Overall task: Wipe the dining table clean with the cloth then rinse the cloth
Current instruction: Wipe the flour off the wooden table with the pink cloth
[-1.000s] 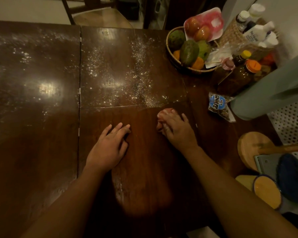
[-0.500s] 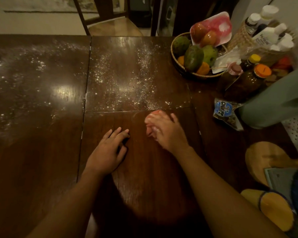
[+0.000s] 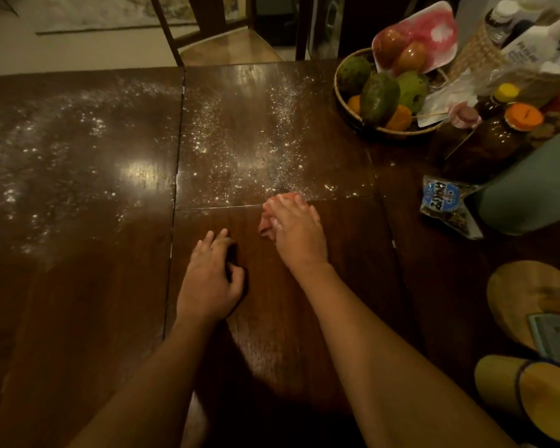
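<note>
The dark wooden dining table (image 3: 78, 286) carries white powder (image 3: 249, 147) across its far half; the near part under my arms is bare wood. My right hand (image 3: 296, 232) presses a small pink cloth (image 3: 265, 221) flat on the table, fingers straight over it, right at the near edge of the powder. Only the cloth's pink edges show around my fingers. My left hand (image 3: 209, 279) rests on the table just left of it, fingers loosely curled, holding nothing.
A woven fruit basket (image 3: 346, 108) stands at the far right, with brown bottles (image 3: 495, 137) and a snack packet (image 3: 446, 205) beside it. A round wooden board (image 3: 527, 295) and yellow cups (image 3: 530, 396) lie at the near right. A chair (image 3: 227, 43) stands behind the table.
My right hand has slid the cloth left and away, up to the powder's edge. My left hand's fingers have curled a little. The view has tilted forward.
</note>
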